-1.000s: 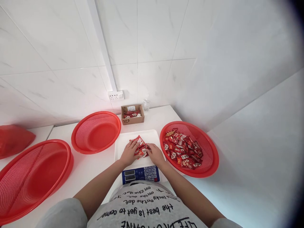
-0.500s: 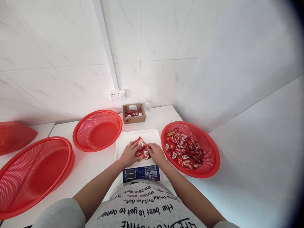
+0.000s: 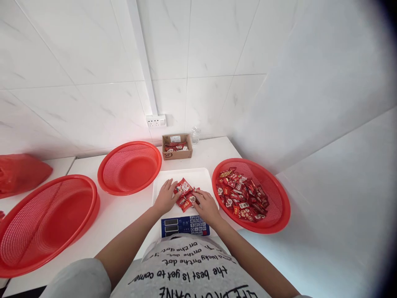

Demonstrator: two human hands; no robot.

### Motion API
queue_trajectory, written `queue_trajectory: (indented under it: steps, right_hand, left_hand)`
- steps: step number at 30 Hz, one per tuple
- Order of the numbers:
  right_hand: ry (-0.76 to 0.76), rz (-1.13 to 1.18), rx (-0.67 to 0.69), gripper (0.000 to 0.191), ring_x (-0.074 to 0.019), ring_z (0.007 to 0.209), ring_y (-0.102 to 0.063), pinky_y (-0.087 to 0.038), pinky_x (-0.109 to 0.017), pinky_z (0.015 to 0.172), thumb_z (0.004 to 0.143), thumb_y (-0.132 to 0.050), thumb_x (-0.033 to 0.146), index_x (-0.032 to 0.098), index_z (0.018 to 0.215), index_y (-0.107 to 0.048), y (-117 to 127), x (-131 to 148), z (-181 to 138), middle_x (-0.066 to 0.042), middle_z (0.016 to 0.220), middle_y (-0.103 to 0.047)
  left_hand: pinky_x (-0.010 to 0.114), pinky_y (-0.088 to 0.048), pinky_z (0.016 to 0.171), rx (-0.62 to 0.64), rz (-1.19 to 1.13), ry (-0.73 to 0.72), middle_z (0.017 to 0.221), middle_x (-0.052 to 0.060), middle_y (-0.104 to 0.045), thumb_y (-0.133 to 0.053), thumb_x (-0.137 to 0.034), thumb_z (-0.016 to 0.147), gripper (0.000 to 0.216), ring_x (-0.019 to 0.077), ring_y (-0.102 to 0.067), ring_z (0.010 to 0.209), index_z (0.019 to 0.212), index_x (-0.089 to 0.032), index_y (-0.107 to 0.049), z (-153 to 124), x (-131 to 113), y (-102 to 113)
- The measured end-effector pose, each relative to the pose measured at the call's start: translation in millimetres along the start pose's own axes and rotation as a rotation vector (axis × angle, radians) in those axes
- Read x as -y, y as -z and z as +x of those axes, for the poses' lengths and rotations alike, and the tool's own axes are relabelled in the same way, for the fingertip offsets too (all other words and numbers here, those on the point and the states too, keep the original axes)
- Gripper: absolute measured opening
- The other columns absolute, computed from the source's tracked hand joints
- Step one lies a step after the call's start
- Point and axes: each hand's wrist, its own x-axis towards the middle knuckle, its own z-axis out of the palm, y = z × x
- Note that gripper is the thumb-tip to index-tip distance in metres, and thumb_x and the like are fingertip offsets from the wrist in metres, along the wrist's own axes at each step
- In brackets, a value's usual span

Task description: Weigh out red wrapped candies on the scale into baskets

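Observation:
A small pile of red candy packets (image 3: pixel 185 187) lies on the white pan (image 3: pixel 201 174) of a digital scale. My left hand (image 3: pixel 166 198) is at the pile's left side, fingers apart, the thumb touching the packets. On the right side my right hand (image 3: pixel 207 207) rests its spread fingertips on the nearer packets. Neither hand has lifted a packet. Below the pan shows the scale's blue panel (image 3: pixel 185 226) with displays and number keys. A red basket (image 3: pixel 281 207) to the right holds many similar red packets (image 3: pixel 242 194).
An empty red basket (image 3: pixel 130 169) stands left of the scale, and a larger one (image 3: pixel 46 227) is nearer. Behind the scale are a cardboard box (image 3: pixel 177 155) with red packets and a clear plastic item (image 3: pixel 195 135). A red bag (image 3: pixel 23 174) lies far left.
My left hand has drawn back leftward off the packets with its fingers spreading. My right hand has shifted slightly right and down, showing more of the pile. The view has shifted slightly.

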Motion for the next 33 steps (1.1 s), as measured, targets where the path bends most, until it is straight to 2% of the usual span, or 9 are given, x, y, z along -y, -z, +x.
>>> queue_trajectory:
  steps: [6, 8, 12, 16, 20, 23, 26, 29, 33]
  right_hand:
    - [-0.013, -0.041, 0.078, 0.037, -0.0246, 0.115, -0.046, -0.039, -0.041, 0.096, 0.08, -0.055, 0.029, 0.023, 0.116, -0.057, 5, 6, 0, -0.007, 0.129, -0.052]
    - [-0.007, -0.045, 0.083, 0.035, -0.0245, 0.115, -0.046, -0.039, -0.041, 0.096, 0.08, -0.055, 0.028, 0.024, 0.115, -0.057, 5, 6, 0, -0.006, 0.13, -0.051]
    - [-0.002, -0.05, 0.095, 0.035, -0.0251, 0.116, -0.045, -0.039, -0.042, 0.095, 0.079, -0.055, 0.027, 0.024, 0.114, -0.058, 5, 7, 0, -0.006, 0.132, -0.049]
    - [-0.011, -0.03, 0.098, 0.034, -0.0254, 0.115, -0.045, -0.039, -0.043, 0.095, 0.08, -0.054, 0.026, 0.024, 0.113, -0.058, 5, 7, 0, -0.006, 0.132, -0.049]
    - [-0.005, 0.049, 0.066, 0.033, -0.0248, 0.115, -0.046, -0.039, -0.043, 0.097, 0.079, -0.054, 0.023, 0.023, 0.112, -0.06, 3, 3, -1, -0.007, 0.131, -0.05]
    - [-0.035, 0.179, 0.036, 0.032, -0.0245, 0.117, -0.046, -0.037, -0.042, 0.099, 0.079, -0.054, 0.026, 0.022, 0.11, -0.062, 3, 0, 0, -0.009, 0.129, -0.052]
    - [-0.143, 0.387, -0.003, 0.034, -0.0244, 0.115, -0.048, -0.041, -0.041, 0.095, 0.08, -0.054, 0.035, 0.021, 0.11, -0.061, 6, 2, 5, -0.01, 0.124, -0.055]
    - [-0.325, 0.739, 0.012, 0.045, -0.0211, 0.099, -0.058, -0.05, -0.035, 0.078, 0.079, -0.052, 0.046, 0.02, 0.116, -0.056, 14, 10, 12, -0.011, 0.117, -0.059]
    - [-0.485, 1.145, 0.186, 0.05, -0.0152, 0.075, -0.061, -0.048, -0.026, 0.06, 0.074, -0.057, 0.053, 0.017, 0.109, -0.058, 30, 22, 19, -0.007, 0.095, -0.067]
  left_hand:
    - [0.046, -0.021, 0.108, 0.068, -0.058, 0.013, 0.126, 0.008, -0.054, -0.053, -0.031, 0.08, 0.046, 0.0285, -0.027, 0.133, 0.125, -0.02, -0.047, 17, -8, 3]
    - [0.044, -0.026, 0.105, 0.085, -0.12, 0.026, 0.121, 0.008, -0.056, -0.056, -0.024, 0.077, 0.046, 0.028, -0.035, 0.128, 0.122, -0.02, -0.05, 20, -13, 5]
    - [0.035, -0.042, 0.091, 0.087, -0.211, 0.052, 0.112, 0.006, -0.057, -0.057, -0.012, 0.071, 0.052, 0.0215, -0.056, 0.103, 0.121, -0.022, -0.05, 23, -21, 9]
    - [0.028, -0.044, 0.089, 0.028, -0.312, 0.107, 0.112, 0.004, -0.054, -0.056, -0.006, 0.069, 0.055, 0.0171, -0.056, 0.1, 0.121, -0.024, -0.049, 26, -24, 11]
    - [0.029, -0.047, 0.084, -0.092, -0.472, 0.271, 0.124, 0.01, -0.045, -0.059, -0.014, 0.073, 0.064, 0.0169, -0.057, 0.097, 0.133, -0.022, -0.036, 29, -23, 19]
    - [0.032, -0.048, 0.079, -0.123, -0.884, 0.434, 0.115, 0.011, -0.053, -0.066, -0.02, 0.07, 0.074, 0.0156, -0.059, 0.086, 0.135, -0.018, -0.03, 29, -24, 30]
    - [0.032, -0.047, 0.077, -0.038, -1.205, 0.444, 0.089, 0.004, -0.061, -0.07, -0.02, 0.066, 0.083, 0.0135, -0.059, 0.076, 0.136, -0.013, -0.026, 23, -30, 37]
    - [0.03, -0.046, 0.075, 0.043, -1.211, 0.361, 0.086, 0.001, -0.061, -0.071, -0.019, 0.063, 0.086, 0.0123, -0.058, 0.074, 0.137, -0.015, -0.027, 13, -40, 39]
    - [0.029, -0.047, 0.073, 0.161, -1.011, 0.166, 0.096, 0.003, -0.061, -0.069, -0.016, 0.063, 0.082, 0.0129, -0.057, 0.077, 0.136, -0.023, -0.032, 2, -55, 40]
